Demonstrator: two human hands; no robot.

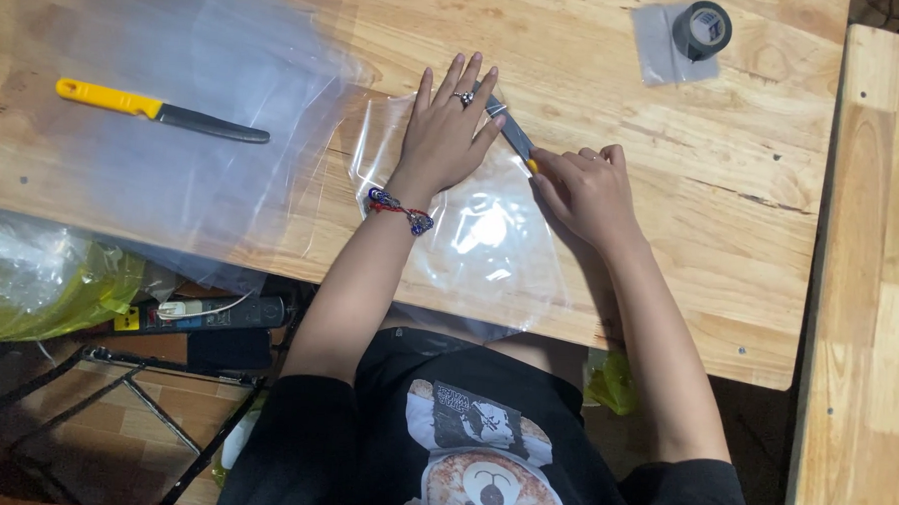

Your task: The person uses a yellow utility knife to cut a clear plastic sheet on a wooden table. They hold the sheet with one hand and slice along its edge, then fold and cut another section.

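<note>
While a clear plastic sheet (pixel 490 239) lies flat on the near middle of the wooden counter (pixel 731 183), its lower edge hanging just over the counter's front, a person seen from above works on it with both bare hands. Their left hand (pixel 446 133) rests palm down on the sheet's upper part, fingers (pixel 463 76) stretched out and spread, gripping nothing; a ring sits on one finger and a beaded bracelet (pixel 399 209) circles the wrist. Just beside it, the right hand (pixel 586 188) has its fingers curled tight around the yellow handle of a small knife (pixel 512 130), whose grey blade points up and away along the left hand's edge, lying on the plastic. Farther left, a larger hazy sheet of plastic (pixel 206 105) covers the counter, with a second knife (pixel 161 111), yellow-handled and dark-bladed, lying on it, well apart from the hands. Near the far right corner stands a roll of dark tape (pixel 702 29) on a small grey square.
</note>
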